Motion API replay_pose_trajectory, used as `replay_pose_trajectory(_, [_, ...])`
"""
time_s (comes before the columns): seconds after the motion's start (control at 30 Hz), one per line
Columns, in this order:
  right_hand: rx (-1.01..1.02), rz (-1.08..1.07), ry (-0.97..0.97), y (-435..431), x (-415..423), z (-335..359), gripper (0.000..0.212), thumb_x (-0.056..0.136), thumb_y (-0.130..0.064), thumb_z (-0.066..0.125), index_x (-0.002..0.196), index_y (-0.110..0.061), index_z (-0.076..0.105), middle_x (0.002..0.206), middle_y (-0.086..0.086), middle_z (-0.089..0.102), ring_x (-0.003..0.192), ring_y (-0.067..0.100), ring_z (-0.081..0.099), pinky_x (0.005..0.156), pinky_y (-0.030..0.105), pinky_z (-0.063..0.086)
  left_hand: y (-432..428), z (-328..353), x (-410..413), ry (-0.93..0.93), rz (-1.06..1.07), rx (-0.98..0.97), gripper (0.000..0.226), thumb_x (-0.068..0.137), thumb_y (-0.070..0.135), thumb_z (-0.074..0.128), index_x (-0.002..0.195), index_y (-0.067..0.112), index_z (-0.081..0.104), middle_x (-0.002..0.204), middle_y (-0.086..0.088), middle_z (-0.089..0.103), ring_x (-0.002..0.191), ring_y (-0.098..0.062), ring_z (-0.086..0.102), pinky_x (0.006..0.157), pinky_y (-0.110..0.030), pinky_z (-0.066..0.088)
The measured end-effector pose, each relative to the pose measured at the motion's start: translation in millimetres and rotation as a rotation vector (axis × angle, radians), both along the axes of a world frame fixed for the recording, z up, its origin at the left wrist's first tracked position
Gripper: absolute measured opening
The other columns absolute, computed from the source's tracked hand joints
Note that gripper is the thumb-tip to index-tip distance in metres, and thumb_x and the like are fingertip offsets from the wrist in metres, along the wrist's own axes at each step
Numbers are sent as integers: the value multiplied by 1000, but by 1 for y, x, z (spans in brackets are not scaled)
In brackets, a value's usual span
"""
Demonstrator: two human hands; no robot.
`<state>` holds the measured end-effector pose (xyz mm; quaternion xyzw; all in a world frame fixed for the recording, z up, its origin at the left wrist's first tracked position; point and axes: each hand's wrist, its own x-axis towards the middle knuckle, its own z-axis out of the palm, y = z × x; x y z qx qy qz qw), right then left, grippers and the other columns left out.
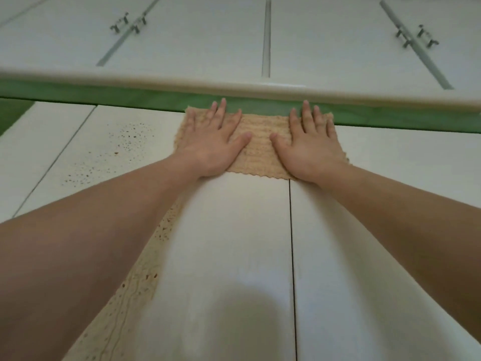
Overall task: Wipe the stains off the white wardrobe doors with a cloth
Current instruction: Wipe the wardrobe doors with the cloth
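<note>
Forearms (78,243) nearest, left hand (216,144), right hand (308,147) flat on cloth (263,149), fingers (222,110) spread, cloth edge touching green strip (156,101)

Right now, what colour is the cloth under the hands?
Tan-beige cloth, with a ribbed weave, seen in the head view.

Both bare arms are being held out ahead of the body, the left forearm (104,225) slanting inward from the lower left and the right forearm (403,212) slanting inward from the lower right, with the wrists sitting nearly straight. The left hand (216,144) and the right hand (309,149) are lying flat side by side, palms down and apart, fingers straight, slightly spread and pointing away from the body. The two thumbs are angling toward each other, tips near but not touching.
</note>
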<state>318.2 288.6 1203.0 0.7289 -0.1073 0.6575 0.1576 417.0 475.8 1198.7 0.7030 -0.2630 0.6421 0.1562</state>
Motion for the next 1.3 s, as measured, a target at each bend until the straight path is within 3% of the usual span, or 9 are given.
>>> replay_pose_trajectory(0.27, [14,13,1,31,17,-13,79,100,-69,15,166,-27,0,173,3,-13,160,23,-14,129,49,-9,36,-11,13,-7,17,27,78,97,73,8,163,34,-2,171,1,-19,157,-16,-17,125,-55,-12])
replay_pose_trajectory(0.57, [24,34,-4,58,30,-102,77,101,-69,13,166,-30,0,173,0,-13,159,19,-15,129,46,-9,63,-105,24,8,-5,30,75,98,70,3,162,33,-10,170,0,-22,156,-17,-22,124,-55,-14])
replay_pose_trajectory(0.9, [47,42,56,90,36,-286,75,104,-63,20,166,-27,-1,174,0,-11,160,20,-14,130,50,-2,90,-292,35,78,-47,40,72,103,64,12,163,29,-9,171,-4,-19,157,-20,-20,125,-57,-10])
replay_pose_trajectory(1.3, [90,35,85,97,31,-534,77,103,-59,27,166,-19,10,174,7,0,161,27,-2,129,55,8,99,-534,31,134,-55,113,75,103,59,34,164,25,10,173,-8,-1,160,-25,-2,126,-59,-2])
